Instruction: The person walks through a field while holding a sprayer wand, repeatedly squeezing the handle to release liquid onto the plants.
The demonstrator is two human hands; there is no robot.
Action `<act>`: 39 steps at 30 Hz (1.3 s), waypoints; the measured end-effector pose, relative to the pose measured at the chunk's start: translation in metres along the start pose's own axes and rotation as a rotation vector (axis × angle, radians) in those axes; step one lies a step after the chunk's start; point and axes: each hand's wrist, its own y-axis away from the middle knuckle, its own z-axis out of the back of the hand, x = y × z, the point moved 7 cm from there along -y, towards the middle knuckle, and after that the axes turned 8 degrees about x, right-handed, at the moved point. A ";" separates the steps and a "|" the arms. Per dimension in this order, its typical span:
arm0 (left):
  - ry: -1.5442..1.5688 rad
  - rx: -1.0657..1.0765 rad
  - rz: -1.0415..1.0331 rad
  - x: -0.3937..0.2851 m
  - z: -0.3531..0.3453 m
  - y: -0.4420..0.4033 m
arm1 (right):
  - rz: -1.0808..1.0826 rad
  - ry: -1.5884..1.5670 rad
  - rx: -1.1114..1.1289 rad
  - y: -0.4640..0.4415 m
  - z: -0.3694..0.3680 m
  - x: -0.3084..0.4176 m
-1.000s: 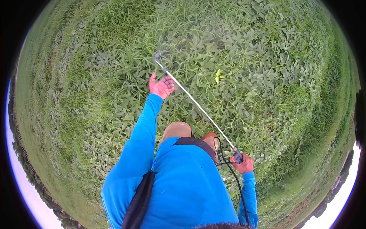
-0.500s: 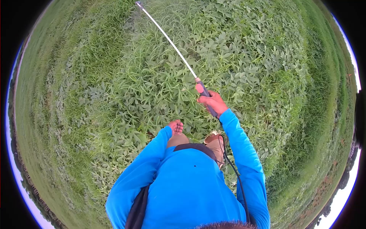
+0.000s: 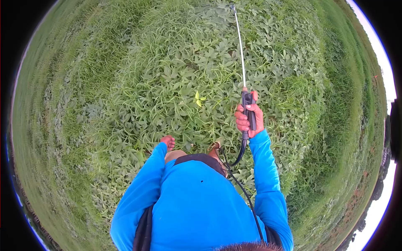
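My right hand (image 3: 250, 119) is wrapped round the dark handle of a spray wand (image 3: 241, 54), its thumb by the red-and-black trigger part. The wand's thin pale tube points away from me over the leaves, with the nozzle (image 3: 233, 7) at the top of the view. From the handle's lower end a black hose (image 3: 240, 155) curves back towards my body. My left hand (image 3: 168, 142) hangs by my left thigh, fingers loosely curled in, with nothing visible in it.
Leafy crop plants (image 3: 272, 54) mixed with tall grass (image 3: 121, 58) surround my legs. A small yellow-green leaf cluster (image 3: 199, 99) stands out ahead. Darker grass (image 3: 335, 83) runs along the right. Dark straps (image 3: 143, 228) lie at my sides.
The spray wand has swung from upper left to nearly straight ahead, and my right hand has turned with it. My left hand has shifted slightly left.
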 end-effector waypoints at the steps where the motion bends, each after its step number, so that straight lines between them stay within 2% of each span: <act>1: -0.027 -0.007 -0.012 -0.003 -0.012 0.000 | -0.006 -0.031 0.036 0.012 0.001 -0.001; 6: -0.164 0.039 -0.012 -0.013 -0.064 -0.005 | 0.058 -0.148 0.071 0.078 0.006 -0.008; 9: -0.314 0.145 -0.067 -0.019 -0.080 -0.010 | 0.144 -0.206 0.070 0.106 0.003 -0.019; 12: -0.386 0.096 -0.079 -0.026 -0.079 -0.013 | 0.246 -0.223 -0.005 0.129 0.004 -0.030; 14: -0.360 0.035 -0.007 -0.026 -0.073 -0.016 | 0.291 -0.275 0.006 0.150 0.004 -0.040; 16: -0.368 0.044 0.005 -0.027 -0.070 -0.018 | 0.397 -0.297 -0.065 0.173 -0.006 -0.045; 17: -0.362 0.046 0.014 -0.027 -0.068 -0.020 | 0.438 -0.211 -0.168 0.187 -0.010 -0.045; 22: -0.381 0.062 0.041 -0.028 -0.066 -0.028 | 0.580 -0.232 -0.220 0.240 -0.015 -0.037; 26: -0.389 0.056 0.072 -0.035 -0.079 -0.040 | 0.665 -0.188 -0.287 0.259 0.011 0.003; 28: -0.392 0.049 0.067 -0.034 -0.091 -0.032 | 0.722 -0.107 -0.426 0.268 0.030 0.031; 29: -0.384 0.046 0.057 -0.039 -0.098 -0.032 | 0.734 -0.043 -0.506 0.271 0.043 0.050; 32: -0.379 0.102 0.016 -0.052 -0.118 -0.046 | 0.774 0.041 -0.550 0.277 0.081 0.119; 36: -0.422 0.034 -0.052 -0.091 -0.156 -0.020 | 0.708 -0.074 -0.265 0.249 0.083 0.192; 39: -0.387 -0.001 -0.138 -0.117 -0.168 -0.011 | 0.626 -0.125 -0.189 0.220 0.077 0.206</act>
